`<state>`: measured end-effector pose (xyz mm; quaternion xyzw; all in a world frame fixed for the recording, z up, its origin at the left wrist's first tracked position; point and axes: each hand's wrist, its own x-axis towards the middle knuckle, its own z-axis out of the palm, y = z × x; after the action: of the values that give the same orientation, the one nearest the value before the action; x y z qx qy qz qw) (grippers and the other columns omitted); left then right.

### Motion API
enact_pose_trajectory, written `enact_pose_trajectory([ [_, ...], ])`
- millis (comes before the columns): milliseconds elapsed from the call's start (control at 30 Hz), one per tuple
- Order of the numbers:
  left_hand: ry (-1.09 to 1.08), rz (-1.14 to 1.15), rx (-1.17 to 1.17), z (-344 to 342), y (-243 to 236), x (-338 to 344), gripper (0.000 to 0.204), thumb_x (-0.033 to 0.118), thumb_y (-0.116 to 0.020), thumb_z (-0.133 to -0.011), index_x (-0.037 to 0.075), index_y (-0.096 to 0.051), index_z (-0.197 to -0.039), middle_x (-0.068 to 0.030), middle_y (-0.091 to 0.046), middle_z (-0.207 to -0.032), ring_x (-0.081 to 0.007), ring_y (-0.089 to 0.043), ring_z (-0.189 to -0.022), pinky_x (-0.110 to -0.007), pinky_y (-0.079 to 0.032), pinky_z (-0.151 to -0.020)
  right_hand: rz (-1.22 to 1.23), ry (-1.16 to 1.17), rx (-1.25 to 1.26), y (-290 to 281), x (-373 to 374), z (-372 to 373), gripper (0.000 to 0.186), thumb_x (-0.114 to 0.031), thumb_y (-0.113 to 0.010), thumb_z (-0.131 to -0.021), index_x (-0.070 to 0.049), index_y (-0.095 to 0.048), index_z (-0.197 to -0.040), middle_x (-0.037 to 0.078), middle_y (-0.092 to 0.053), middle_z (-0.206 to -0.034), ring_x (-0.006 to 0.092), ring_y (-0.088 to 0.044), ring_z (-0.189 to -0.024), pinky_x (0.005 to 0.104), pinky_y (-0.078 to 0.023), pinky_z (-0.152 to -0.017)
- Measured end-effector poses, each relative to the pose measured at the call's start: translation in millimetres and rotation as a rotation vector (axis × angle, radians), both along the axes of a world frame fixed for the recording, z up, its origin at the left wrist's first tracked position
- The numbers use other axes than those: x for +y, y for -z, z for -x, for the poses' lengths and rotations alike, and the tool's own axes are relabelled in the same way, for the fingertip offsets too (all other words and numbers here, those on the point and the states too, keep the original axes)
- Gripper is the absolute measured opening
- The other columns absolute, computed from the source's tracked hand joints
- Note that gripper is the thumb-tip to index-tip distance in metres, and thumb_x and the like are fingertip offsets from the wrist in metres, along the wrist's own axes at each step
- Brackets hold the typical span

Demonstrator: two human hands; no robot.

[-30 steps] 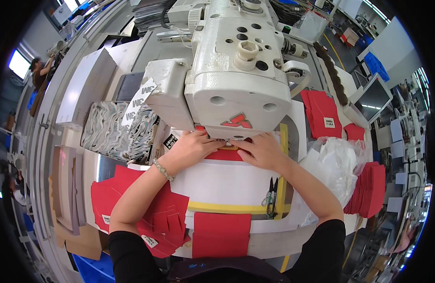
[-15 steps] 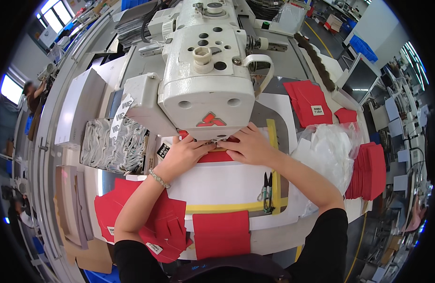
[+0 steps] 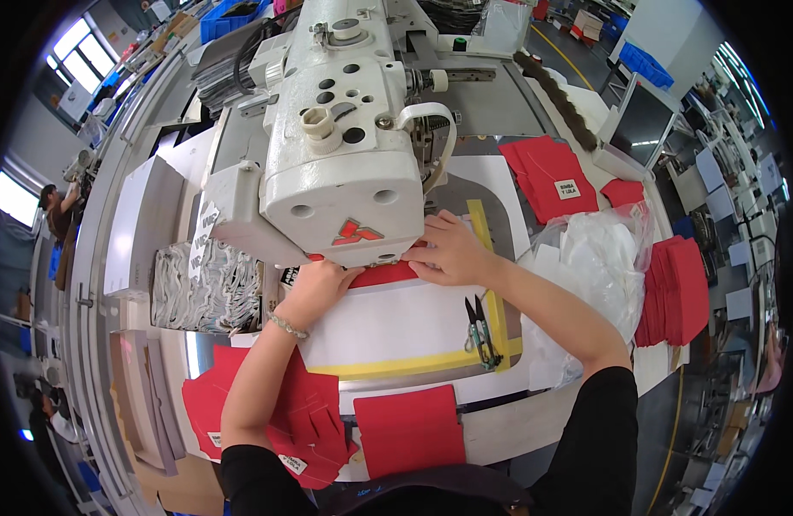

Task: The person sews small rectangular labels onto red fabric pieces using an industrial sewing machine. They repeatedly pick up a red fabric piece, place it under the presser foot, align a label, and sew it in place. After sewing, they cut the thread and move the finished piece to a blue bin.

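A white industrial sewing machine (image 3: pixel 340 172) stands over red fabric (image 3: pixel 381 273) on a white work plate (image 3: pixel 388 327) edged with yellow tape. My left hand (image 3: pixel 321 291), with a beaded bracelet, has bent fingers together on the fabric at the machine head's lower left; their tips are partly hidden. My right hand (image 3: pixel 452 254) lies at the head's right, fingers apart, touching the fabric's right part. Black scissors (image 3: pixel 480 335) lie right of the plate's middle, below my right hand.
Red pieces lie at lower left (image 3: pixel 302 430), front (image 3: pixel 409 434), upper right (image 3: pixel 538 168) and right (image 3: pixel 671 292). A plastic bag (image 3: pixel 585 275), a box of folded strips (image 3: pixel 203 292), a long white box (image 3: pixel 147 224) and a screen (image 3: pixel 637 125) surround the machine. A co-worker (image 3: pixel 59 215) is at far left.
The view has shifted, bringing the machine leftward in the picture. My right hand's fingers have moved up and outward along the head's right side; my left hand stays at the fabric.
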<state>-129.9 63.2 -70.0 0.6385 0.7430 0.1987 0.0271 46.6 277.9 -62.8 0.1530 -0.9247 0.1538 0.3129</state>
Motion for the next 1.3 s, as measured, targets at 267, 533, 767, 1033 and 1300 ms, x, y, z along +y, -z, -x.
enact_pose_trajectory([
  [267, 0.057, -0.043, 0.107, -5, -2, -1, 0.022, 0.019, -0.065, -0.088, 0.018, -0.074, -0.108, -0.0100, -0.069, -0.103, -0.0294, -0.068, -0.076, -0.038, -0.056, -0.065, 0.034, 0.063, -0.044, -2, -6, -11, 0.009, -0.020, -0.072, -0.077, -0.016, -0.074, -0.086, 0.000, -0.053, -0.082, 0.0189, -0.052, -0.084, 0.0355, -0.039, -0.075],
  [533, -0.105, -0.002, 0.355, -23, -25, -17, 0.018, 0.017, -0.067, -0.083, 0.017, -0.074, -0.100, -0.0017, -0.068, -0.097, -0.0178, -0.065, -0.082, -0.039, -0.042, -0.082, -0.086, 0.155, -0.201, -13, -11, -25, 0.020, -0.022, -0.075, -0.073, -0.020, -0.075, -0.093, -0.002, -0.051, -0.087, 0.0186, -0.050, -0.092, 0.0373, -0.034, -0.082],
  [767, -0.123, -0.121, 0.364, -25, -28, -29, 0.011, 0.020, -0.070, -0.079, 0.012, -0.070, -0.087, 0.0006, -0.064, -0.090, -0.0172, -0.060, -0.092, -0.039, -0.039, -0.086, -0.148, 0.228, -0.274, -22, -12, -32, 0.012, -0.021, -0.072, -0.070, -0.019, -0.072, -0.082, -0.002, -0.050, -0.092, 0.0171, -0.049, -0.096, 0.0361, -0.034, -0.082],
  [1033, -0.039, -0.097, 0.317, -38, -23, -24, 0.012, 0.016, -0.075, -0.073, 0.014, -0.069, -0.083, 0.0044, -0.064, -0.087, -0.0146, -0.057, -0.096, -0.037, -0.038, -0.085, -0.130, 0.281, -0.329, -33, -13, -62, 0.006, -0.021, -0.073, -0.071, -0.017, -0.069, -0.075, -0.003, -0.051, -0.095, 0.0162, -0.050, -0.095, 0.0359, -0.033, -0.082],
  [1300, 0.017, -0.057, 0.333, -41, -23, -24, 0.012, 0.018, -0.070, -0.078, 0.010, -0.069, -0.086, 0.0012, -0.064, -0.085, -0.0160, -0.059, -0.089, -0.035, -0.041, -0.084, -0.202, 0.281, -0.197, -22, -19, -58, 0.011, -0.017, -0.073, -0.072, -0.014, -0.064, -0.077, -0.002, -0.052, -0.090, 0.0149, -0.053, -0.086, 0.0333, -0.034, -0.078],
])
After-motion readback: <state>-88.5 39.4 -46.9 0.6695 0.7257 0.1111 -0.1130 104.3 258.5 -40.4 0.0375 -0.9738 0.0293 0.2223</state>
